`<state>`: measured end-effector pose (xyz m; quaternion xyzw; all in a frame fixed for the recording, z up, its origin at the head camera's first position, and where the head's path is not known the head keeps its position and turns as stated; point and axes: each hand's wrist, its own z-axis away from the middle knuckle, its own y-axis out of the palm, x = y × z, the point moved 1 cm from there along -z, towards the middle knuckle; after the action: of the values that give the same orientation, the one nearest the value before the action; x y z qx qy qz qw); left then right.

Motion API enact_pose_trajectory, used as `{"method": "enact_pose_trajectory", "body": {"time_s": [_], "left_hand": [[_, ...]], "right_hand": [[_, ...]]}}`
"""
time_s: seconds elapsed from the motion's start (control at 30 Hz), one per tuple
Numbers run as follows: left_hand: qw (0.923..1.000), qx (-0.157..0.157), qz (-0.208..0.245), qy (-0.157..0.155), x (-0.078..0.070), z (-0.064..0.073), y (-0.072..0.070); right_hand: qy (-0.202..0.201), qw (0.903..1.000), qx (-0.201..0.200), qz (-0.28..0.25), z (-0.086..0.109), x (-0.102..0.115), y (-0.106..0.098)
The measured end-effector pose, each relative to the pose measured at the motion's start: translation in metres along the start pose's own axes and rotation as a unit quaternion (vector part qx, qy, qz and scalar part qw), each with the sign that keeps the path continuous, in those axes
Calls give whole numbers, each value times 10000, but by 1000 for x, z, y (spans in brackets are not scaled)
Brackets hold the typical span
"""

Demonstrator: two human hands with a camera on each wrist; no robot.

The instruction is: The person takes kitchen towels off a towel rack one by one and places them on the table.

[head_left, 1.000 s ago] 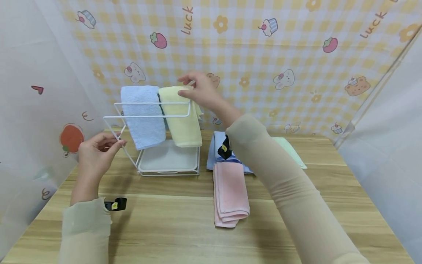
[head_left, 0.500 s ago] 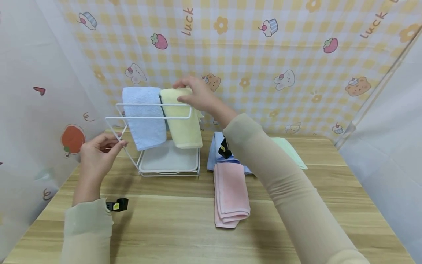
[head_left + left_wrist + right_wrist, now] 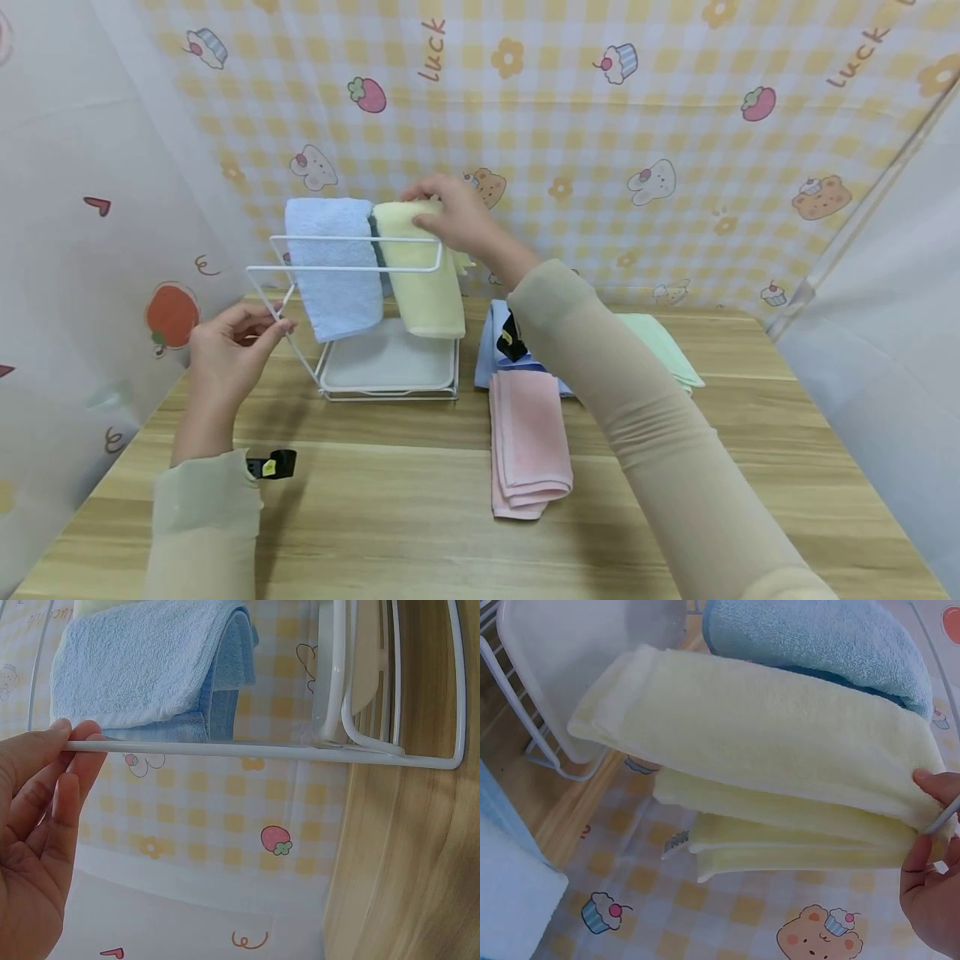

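A white wire rack [image 3: 341, 268] stands at the back left of the table, with a light blue towel [image 3: 333, 292] and a pale yellow towel [image 3: 423, 283] draped side by side over its upper bars. My left hand [image 3: 228, 354] pinches the rack's left upright wire between thumb and fingertips, as the left wrist view shows with the hand [image 3: 37, 810] at the wire. At the top fold of the yellow towel is my right hand [image 3: 461, 218], thumb in front and fingers behind. In the right wrist view this hand [image 3: 937, 892] holds the towel's folded end [image 3: 780, 727] beside a rack wire.
A white tray [image 3: 390, 358] sits in the rack's base. Right of the rack, a folded pink towel [image 3: 531, 437] lies in front of a blue cloth [image 3: 487, 354]. A pale green cloth [image 3: 663, 346] lies farther right, partly behind my right sleeve. A patterned curtain [image 3: 570, 108] hangs behind.
My right hand has come down from just above the yellow towel onto its top fold, fingers closing in behind it. The left hand keeps its pinch on the rack wire.
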<state>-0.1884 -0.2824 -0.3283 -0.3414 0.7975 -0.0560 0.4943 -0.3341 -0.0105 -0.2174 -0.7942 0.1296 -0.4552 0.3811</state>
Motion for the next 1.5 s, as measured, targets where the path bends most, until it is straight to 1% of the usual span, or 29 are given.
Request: {"method": "enact_pose_trajectory", "body": {"time_s": [0.27,0.4,0.5,0.67,0.9,0.97,1.07,1.2,1.27,1.5], "left_hand": [[10000,-16,33,33,-2,-1,0],[10000,-36,29,49,-1,-1,0],[10000,-44,29,54,0,0,0],[10000,-68,19,60,1,1,0],[9999,-108,1,107,-1,-1,0],[9999,-101,-3,76,-1,-1,0],[10000,-72,-35,-8,-1,-1,0],[9999,-46,-81,-67,-2,-1,0],[10000,-46,-58,-42,-2,-1,0],[10000,-40,34,-41,-2,-1,1]], "right_hand": [[-426,9969,-368,556,2,0,-1],[-595,9948,-555,607,5,0,-1],[-732,9930,-805,468,8,-1,0],[-912,9872,-1287,242,12,-4,2],[-888,9785,-1855,149,14,-6,-3],[-895,9772,-1926,29,15,-7,-6],[-868,9773,-1929,-135,16,-7,-10],[-796,9763,-2004,-179,20,-7,-16],[-800,9751,-2058,-218,23,-7,-19],[-1058,9685,-2187,-540,30,-9,-26]]}}
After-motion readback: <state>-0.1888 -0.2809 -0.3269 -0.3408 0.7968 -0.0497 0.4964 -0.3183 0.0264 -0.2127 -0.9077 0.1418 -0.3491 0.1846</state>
